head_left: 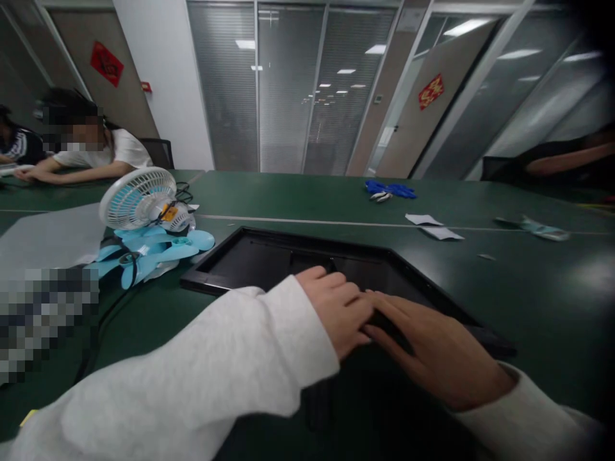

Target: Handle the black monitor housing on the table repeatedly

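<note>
A black rectangular panel with a raised rim, like a monitor housing (269, 246), lies on the table in front of me. My left hand (336, 307) is closed over the middle of its near side, fingers curled and knuckles up. Right beside it, my right hand (432, 346) pinches a dark part of the near edge, thumb below and fingers on top. The fingertips of both hands almost meet. What lies under my left fingers is hidden. Below the hands, a dark upright shape (318, 403) is too dim to name.
Left of the panel lie a white fan head (139, 198) and light-blue fan blades (158, 250) with cables. Blue gloves (391, 189), white papers (435, 227) and a small packet (542, 228) rest on the green table (288, 192). People sit at the far left and right.
</note>
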The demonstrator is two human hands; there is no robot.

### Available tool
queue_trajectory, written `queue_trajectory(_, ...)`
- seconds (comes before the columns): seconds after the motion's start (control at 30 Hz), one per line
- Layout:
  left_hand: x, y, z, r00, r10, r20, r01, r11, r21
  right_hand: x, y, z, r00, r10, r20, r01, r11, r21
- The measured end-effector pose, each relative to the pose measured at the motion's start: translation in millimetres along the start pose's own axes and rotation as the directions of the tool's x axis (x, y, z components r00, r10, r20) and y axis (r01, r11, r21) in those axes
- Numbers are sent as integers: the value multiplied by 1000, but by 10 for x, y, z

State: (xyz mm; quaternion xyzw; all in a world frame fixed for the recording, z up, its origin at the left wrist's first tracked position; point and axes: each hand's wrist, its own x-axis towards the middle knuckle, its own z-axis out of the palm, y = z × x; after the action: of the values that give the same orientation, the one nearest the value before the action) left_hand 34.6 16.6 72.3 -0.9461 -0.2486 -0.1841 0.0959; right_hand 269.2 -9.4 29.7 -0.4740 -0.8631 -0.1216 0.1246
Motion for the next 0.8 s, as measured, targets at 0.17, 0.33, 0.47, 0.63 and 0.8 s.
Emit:
queue_trajectory(0.17,-360,-300,-28,986,-156,62,147,981,124,113,-177,-171,1000,22,5,-22,999,-42)
queue_trajectory(0.33,-712,-355,127,966,-257,-30,258,952,167,93,-320,-256,998,58,-37,-60,996,-68)
queue_trajectory(0.47,-921,-330,228,948,-122,-296,201,947,253,3,-384,-245,991,76,-113,-86,993,-86)
queue_trajectory(0.63,-1130,-359,311,887,-43,-460,216,919,331,-72,-415,-240,986,69,-149,-86,990,-109)
queue_trajectory(0.8,-1184,-363,336,850,-79,-521,258,924,282,-124,-408,-243,984,20,-174,-37,995,-96)
